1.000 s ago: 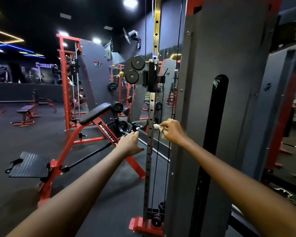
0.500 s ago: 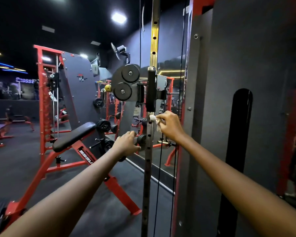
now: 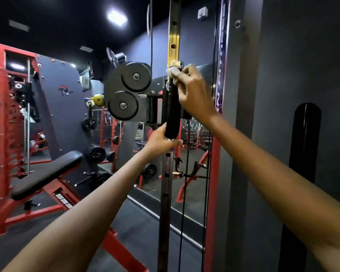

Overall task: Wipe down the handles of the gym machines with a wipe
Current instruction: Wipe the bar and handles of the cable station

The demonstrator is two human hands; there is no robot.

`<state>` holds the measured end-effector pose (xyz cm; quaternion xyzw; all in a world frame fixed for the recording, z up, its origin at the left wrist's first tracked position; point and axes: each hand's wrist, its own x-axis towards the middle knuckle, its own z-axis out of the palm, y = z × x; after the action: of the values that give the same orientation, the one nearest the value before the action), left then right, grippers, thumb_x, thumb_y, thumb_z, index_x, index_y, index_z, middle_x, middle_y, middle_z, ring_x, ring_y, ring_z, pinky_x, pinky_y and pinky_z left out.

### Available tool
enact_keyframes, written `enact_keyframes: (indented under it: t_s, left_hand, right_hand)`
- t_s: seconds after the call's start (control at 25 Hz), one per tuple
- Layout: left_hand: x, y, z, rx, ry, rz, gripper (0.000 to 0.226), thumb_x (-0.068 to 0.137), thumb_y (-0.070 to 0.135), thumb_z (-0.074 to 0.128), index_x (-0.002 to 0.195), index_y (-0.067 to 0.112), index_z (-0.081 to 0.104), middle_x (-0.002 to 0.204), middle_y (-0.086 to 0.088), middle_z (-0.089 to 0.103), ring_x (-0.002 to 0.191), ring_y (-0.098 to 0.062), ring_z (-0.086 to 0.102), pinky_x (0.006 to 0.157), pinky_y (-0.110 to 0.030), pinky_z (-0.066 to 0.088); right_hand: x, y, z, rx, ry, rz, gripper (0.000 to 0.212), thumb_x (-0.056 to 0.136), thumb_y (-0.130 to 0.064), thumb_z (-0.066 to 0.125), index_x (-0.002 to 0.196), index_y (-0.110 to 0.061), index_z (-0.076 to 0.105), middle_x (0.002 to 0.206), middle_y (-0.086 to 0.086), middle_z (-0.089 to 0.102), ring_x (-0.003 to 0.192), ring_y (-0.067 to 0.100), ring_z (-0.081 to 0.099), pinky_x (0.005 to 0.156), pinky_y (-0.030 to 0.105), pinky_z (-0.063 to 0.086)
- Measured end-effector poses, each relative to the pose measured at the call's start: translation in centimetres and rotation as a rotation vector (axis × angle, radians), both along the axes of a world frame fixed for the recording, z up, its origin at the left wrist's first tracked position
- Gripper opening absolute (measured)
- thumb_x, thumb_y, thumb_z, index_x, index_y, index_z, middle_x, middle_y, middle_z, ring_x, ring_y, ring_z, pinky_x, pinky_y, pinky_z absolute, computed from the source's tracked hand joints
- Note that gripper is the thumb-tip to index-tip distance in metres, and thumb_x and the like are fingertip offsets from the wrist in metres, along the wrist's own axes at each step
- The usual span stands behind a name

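Up at the top of the black foam handle [image 3: 172, 107] on the cable column's sliding carriage, my right hand [image 3: 192, 93] presses the white wipe [image 3: 172, 72], my fingers [image 3: 180, 80] curled and clamped on it against the grip, just under the metal collar [image 3: 176, 63]. My left hand [image 3: 161, 141] grips the handle's lower end, fingers wrapped around it, steadying it against the perforated upright [image 3: 166, 173]. To do this well, I think I should keep the wipe folded round the foam and draw it down the full length in one firm stroke, turning my wrist so the far side gets covered too, then shift my left hand off so the bottom isn't skipped. Half a second ago my right hand sat lower, beside the upright below the carriage, and my left was out to the left on a knob; both have since risen onto the handle.
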<state>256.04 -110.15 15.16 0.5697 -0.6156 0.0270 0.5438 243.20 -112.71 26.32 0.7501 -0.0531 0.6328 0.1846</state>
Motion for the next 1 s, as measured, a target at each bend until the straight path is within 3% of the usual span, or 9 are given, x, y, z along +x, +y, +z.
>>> enact_keyframes:
  t_s: [0.08, 0.16, 0.28, 0.4, 0.52, 0.6, 0.72, 0.88, 1.0]
  left_hand:
    - [0.1, -1.5, -0.1, -0.051, 0.162, -0.117, 0.039, 0.076, 0.016, 0.078, 0.110, 0.010, 0.060, 0.099, 0.001, 0.066, 0.101, -0.020, 0.062, 0.087, -0.031, 0.052]
    - [-0.2, -2.3, -0.7, -0.166, 0.227, -0.196, 0.035, 0.073, 0.013, 0.080, 0.102, 0.012, 0.060, 0.096, -0.003, 0.067, 0.094, -0.019, 0.062, 0.081, -0.028, 0.051]
    - [-0.4, -2.6, -0.8, -0.207, 0.240, -0.231, 0.029, 0.073, 0.012, 0.079, 0.095, 0.011, 0.059, 0.093, -0.008, 0.064, 0.087, -0.016, 0.060, 0.076, -0.025, 0.049]
    - [0.0, -2.5, -0.3, -0.155, 0.178, -0.196, 0.025, 0.075, 0.016, 0.078, 0.090, 0.014, 0.059, 0.091, -0.004, 0.063, 0.087, -0.014, 0.059, 0.074, -0.021, 0.049]
    - [0.0, -2.5, -0.1, -0.176, 0.152, -0.177, 0.024, 0.075, 0.017, 0.079, 0.089, 0.016, 0.059, 0.086, 0.002, 0.060, 0.081, -0.009, 0.056, 0.065, -0.011, 0.041]
    - [0.0, -2.6, 0.0, -0.209, 0.102, -0.161, 0.027, 0.074, 0.017, 0.079, 0.094, 0.009, 0.063, 0.089, -0.001, 0.058, 0.084, -0.014, 0.056, 0.065, -0.016, 0.039]
    - [0.5, -2.8, 0.1, -0.247, 0.021, -0.184, 0.031, 0.073, 0.018, 0.080, 0.096, 0.004, 0.065, 0.089, -0.004, 0.058, 0.090, -0.024, 0.059, 0.073, -0.027, 0.044]
    - [1.4, -2.1, 0.5, -0.206, -0.094, -0.251, 0.026, 0.076, 0.029, 0.077, 0.092, 0.016, 0.061, 0.090, 0.002, 0.058, 0.091, -0.022, 0.059, 0.074, -0.032, 0.046]
    - [2.4, -2.2, 0.8, -0.213, -0.248, -0.230, 0.030, 0.079, 0.037, 0.072, 0.098, 0.016, 0.061, 0.101, 0.003, 0.060, 0.098, -0.019, 0.057, 0.075, -0.029, 0.042]
  right_hand:
    - [0.2, -0.4, -2.5, -0.076, 0.034, -0.071, 0.027, 0.083, 0.007, 0.057, 0.107, 0.001, 0.065, 0.093, 0.015, 0.054, 0.087, 0.024, 0.051, 0.073, 0.025, 0.049]
    - [-0.3, -0.4, -5.4, -0.223, 0.114, -0.146, 0.024, 0.080, 0.002, 0.062, 0.104, 0.003, 0.064, 0.096, 0.018, 0.056, 0.090, 0.031, 0.054, 0.068, 0.036, 0.056]
    - [-0.8, -0.2, -4.3, -0.280, 0.195, -0.191, 0.028, 0.086, -0.012, 0.051, 0.106, 0.003, 0.064, 0.096, 0.020, 0.055, 0.088, 0.032, 0.054, 0.066, 0.033, 0.053]
    - [-0.3, 0.4, 1.0, -0.207, 0.092, -0.207, 0.043, 0.087, -0.026, 0.040, 0.107, 0.002, 0.066, 0.098, 0.021, 0.055, 0.091, 0.032, 0.054, 0.076, 0.029, 0.048]
    - [0.4, 0.8, 1.1, -0.218, 0.070, -0.314, 0.032, 0.088, -0.011, 0.049, 0.111, 0.006, 0.062, 0.096, 0.022, 0.055, 0.091, 0.032, 0.050, 0.075, 0.035, 0.048]
    - [0.3, 0.8, -1.9, -0.246, 0.123, -0.397, 0.034, 0.086, -0.001, 0.052, 0.118, 0.007, 0.058, 0.099, 0.022, 0.054, 0.096, 0.027, 0.042, 0.077, 0.035, 0.047]
    - [-0.3, 1.1, -4.3, -0.287, 0.191, -0.452, 0.034, 0.088, -0.005, 0.050, 0.120, 0.005, 0.057, 0.099, 0.021, 0.055, 0.096, 0.028, 0.045, 0.077, 0.038, 0.051]
    - [0.8, 2.3, 0.1, -0.255, 0.041, -0.475, 0.028, 0.089, -0.007, 0.050, 0.110, 0.003, 0.065, 0.089, 0.019, 0.059, 0.085, 0.032, 0.058, 0.075, 0.030, 0.048]
    - [2.2, 3.0, 1.4, -0.228, -0.062, -0.584, 0.021, 0.087, -0.005, 0.057, 0.104, -0.002, 0.069, 0.087, 0.014, 0.061, 0.085, 0.027, 0.059, 0.071, 0.034, 0.051]
